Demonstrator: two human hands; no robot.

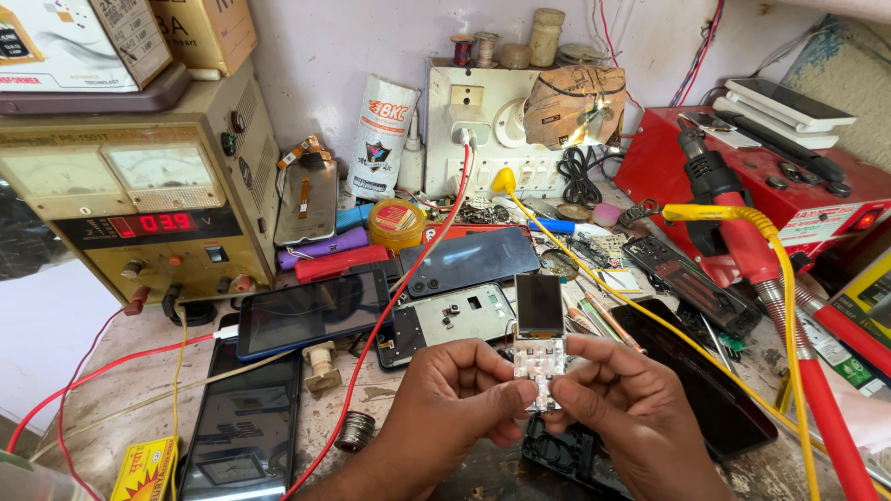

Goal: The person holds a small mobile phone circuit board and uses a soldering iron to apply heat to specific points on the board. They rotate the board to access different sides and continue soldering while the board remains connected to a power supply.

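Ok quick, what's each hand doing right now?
Left hand: closed on the small phone board, lower left edge.
Right hand: closed on the same board, lower right edge.

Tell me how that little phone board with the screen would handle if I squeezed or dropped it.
The phone board is probably light: both hands, left and right, pinch it with fingertips only. It looks stiff, standing upright unsupported. Its bare dark screen has no casing, so it is likely fragile.

around the beige power supply (pixel 139 176) with its red digits: a red wire (pixel 390 306) to its right, a yellow-lidded tin (pixel 396 223), a purple tube (pixel 325 249), a red case (pixel 742 176) far right, a yellow cable (pixel 742 215), and a white keypad board with black screen (pixel 539 339) below right.
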